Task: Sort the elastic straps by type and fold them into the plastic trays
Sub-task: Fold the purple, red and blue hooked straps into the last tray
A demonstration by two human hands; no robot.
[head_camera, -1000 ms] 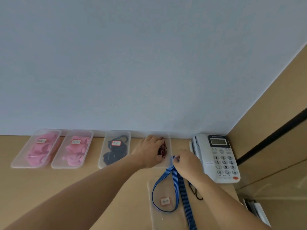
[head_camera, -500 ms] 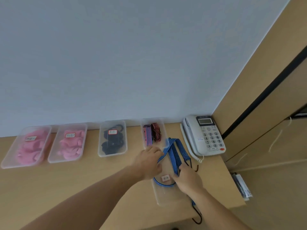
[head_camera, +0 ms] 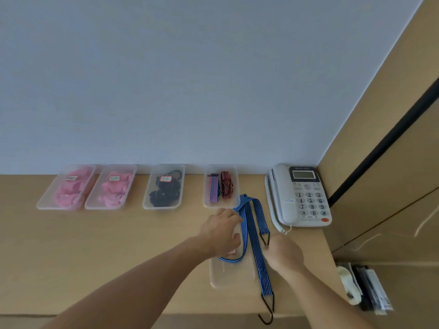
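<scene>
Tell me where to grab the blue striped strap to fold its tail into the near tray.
Probably take a grip on the blue striped strap at its flat webbing above the black hook hanging off the table edge, coming from the right: that tail lies straight and free, and the left hand crowds the loop side.

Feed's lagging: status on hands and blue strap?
Left grip on blue strap, hold unclear. Right grip pinching its hook end. Strap draped across near tray. Phone close on right.

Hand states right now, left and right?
Left hand: touching the blue striped elastic strap; grip cannot be told.
Right hand: closed, holding the same strap.
</scene>
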